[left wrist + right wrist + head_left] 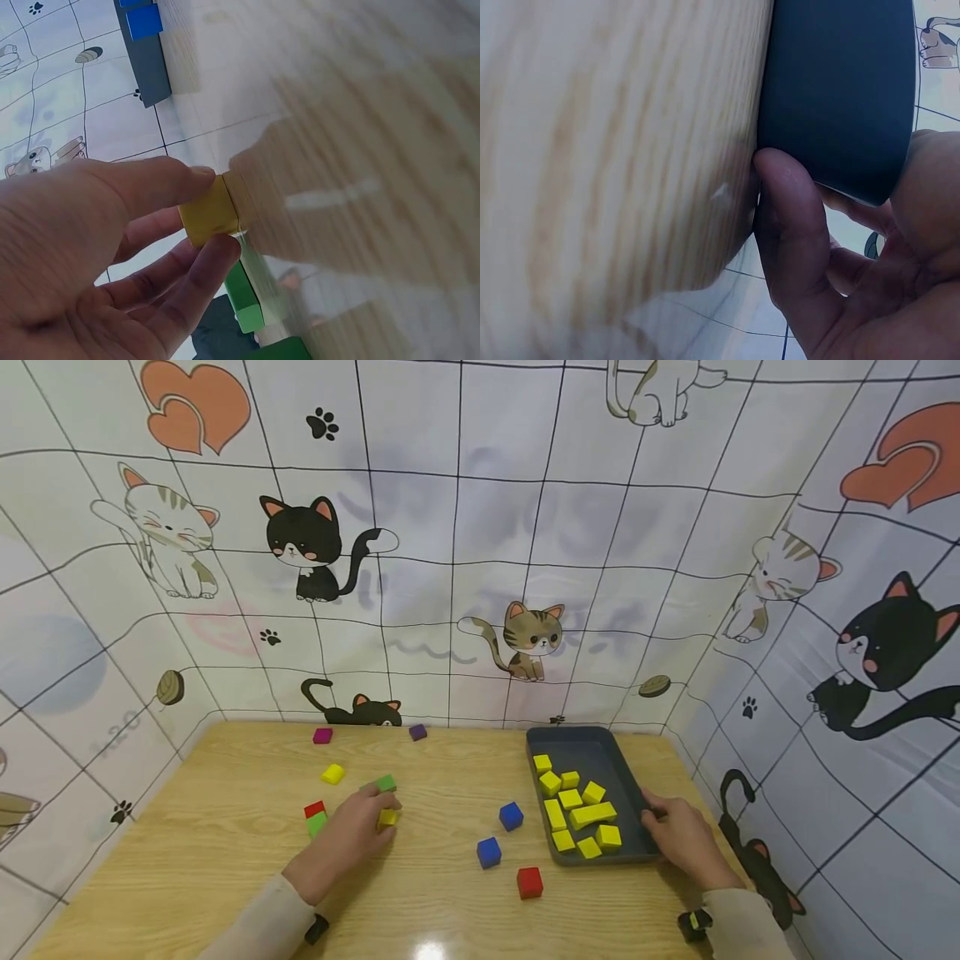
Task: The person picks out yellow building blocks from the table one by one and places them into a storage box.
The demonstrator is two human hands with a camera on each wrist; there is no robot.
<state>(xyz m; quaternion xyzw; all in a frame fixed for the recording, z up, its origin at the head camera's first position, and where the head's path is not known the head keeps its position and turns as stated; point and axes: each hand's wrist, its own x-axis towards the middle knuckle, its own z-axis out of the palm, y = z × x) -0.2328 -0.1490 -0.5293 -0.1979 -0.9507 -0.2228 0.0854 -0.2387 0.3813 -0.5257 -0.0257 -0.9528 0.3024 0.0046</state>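
My left hand [348,837] pinches a small yellow block [210,214] between thumb and fingers, down at the tabletop. Just beyond those fingers lies a green block [386,783], and a second green block [317,823] touches a red block [314,809] left of the hand. On the right, my right hand [686,835] grips the near right edge of a dark grey tray [633,814]. Several yellow blocks [592,814] lie in that tray. In the right wrist view, fingers [791,195] press against the side of the tray [840,90].
Two blue blocks [489,852] and a red block [529,882] lie left of the tray. Farther back are a loose yellow block [333,773], a magenta block [322,736] and a purple block [417,732]. A cat-print cloth [420,610] walls the wooden table [420,902].
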